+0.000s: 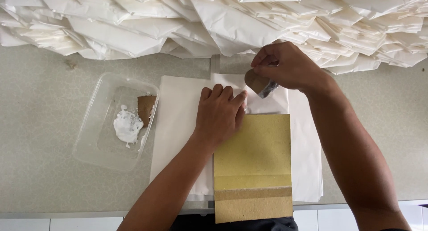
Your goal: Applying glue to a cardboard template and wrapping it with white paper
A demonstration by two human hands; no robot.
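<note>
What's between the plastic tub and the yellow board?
In the head view, the left hand and forearm lie on white paper between the tub and the board.

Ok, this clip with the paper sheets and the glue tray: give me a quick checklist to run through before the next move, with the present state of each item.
1. Left hand pressing flat on the white paper stack: ok.
2. Right hand pinching the brown cardboard scrap above the top of the sheet: ok.
3. Paste on the scrap's edge: cannot tell, though a greyish smear shows on its lower corner.
4. Yellow cardboard template lying square on the stack, its lower end past the table edge: ok.
5. Clear plastic tray with white paste and a second brown scrap, left of the stack and apart from it: ok.
6. Heap of folded white paper clear of the hands: ok.
</note>
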